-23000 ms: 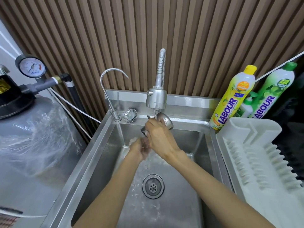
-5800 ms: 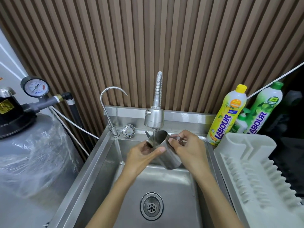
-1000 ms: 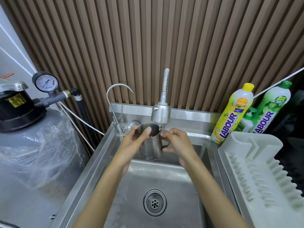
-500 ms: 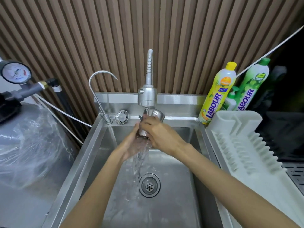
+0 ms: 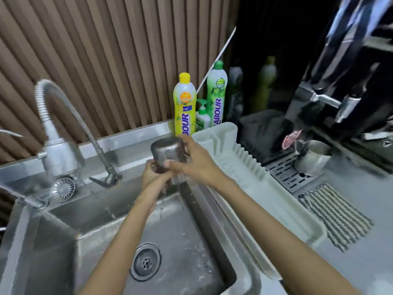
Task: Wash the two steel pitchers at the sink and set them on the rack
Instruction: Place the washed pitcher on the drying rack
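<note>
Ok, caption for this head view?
Left hand and right hand hold an inverted pitcher over the sink, beside the rack; second pitcher stands farther right.

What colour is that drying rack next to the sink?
The drying rack is plain white with moulded ridges; the head view shows it.

Inverted pitcher over sink; second pitcher on grate.

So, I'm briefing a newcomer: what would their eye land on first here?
The upturned steel pitcher, dripping, gripped by the left hand and right hand over the right edge of the sink. Then the yellow bottle and green bottle behind the white rack. A second pitcher stands on the black grate, far right.
</note>
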`<state>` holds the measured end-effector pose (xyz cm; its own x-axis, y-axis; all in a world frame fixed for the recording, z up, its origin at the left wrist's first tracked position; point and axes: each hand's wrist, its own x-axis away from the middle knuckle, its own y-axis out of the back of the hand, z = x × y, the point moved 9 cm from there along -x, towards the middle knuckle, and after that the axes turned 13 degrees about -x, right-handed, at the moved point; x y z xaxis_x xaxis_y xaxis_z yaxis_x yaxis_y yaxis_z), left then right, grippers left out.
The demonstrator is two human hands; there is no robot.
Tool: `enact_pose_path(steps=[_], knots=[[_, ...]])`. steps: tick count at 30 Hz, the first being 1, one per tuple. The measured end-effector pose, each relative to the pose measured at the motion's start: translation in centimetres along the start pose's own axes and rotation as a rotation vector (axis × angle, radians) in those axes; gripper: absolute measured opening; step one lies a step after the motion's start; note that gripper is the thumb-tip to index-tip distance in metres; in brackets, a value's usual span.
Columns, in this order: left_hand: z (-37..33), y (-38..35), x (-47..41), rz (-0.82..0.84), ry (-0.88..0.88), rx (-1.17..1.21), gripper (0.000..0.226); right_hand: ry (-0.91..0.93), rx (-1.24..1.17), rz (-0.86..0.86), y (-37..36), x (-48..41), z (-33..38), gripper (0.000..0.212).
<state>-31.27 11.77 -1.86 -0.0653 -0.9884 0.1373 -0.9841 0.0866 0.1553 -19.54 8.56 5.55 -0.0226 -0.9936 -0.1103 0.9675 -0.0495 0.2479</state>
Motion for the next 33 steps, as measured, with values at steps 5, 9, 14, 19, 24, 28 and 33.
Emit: enact_pose_path(steps=[5,9,14,19,24,28,33], knots=[[-3.1,-11.2,-0.1,0.297,-0.134,-0.097,0.075,-0.166,0.125,-0.18,10.6,0.9,-2.3,0.077],[-1.2,-16.3,-1.3,0.43,-0.137,-0.328,0.07,-0.314,0.128,-0.154,16.0,0.4,-6.3,0.078],[-0.3,-18.6,-2.0,0.402,-0.154,-0.354,0.073,-0.353,0.088,-0.1,17.8,-0.9,-10.7,0.078],[-0.2,-19.9,-2.1,0.411,-0.199,-0.344,0.078,-0.375,0.083,-0.053,17.6,-1.0,-13.5,0.078],[1.5,-19.3,-2.5,0.36,-0.147,-0.399,0.065,-0.331,0.06,-0.072,16.4,-0.4,-15.3,0.081],[2.2,-19.5,-2.4,0.365,-0.165,-0.423,0.066,-0.308,0.006,-0.104,16.1,0.1,-16.6,0.088],[-1.0,-19.8,-0.9,0.106,-0.312,-0.583,0.043,-0.353,-0.023,-0.067,17.3,1.5,-16.2,0.096]])
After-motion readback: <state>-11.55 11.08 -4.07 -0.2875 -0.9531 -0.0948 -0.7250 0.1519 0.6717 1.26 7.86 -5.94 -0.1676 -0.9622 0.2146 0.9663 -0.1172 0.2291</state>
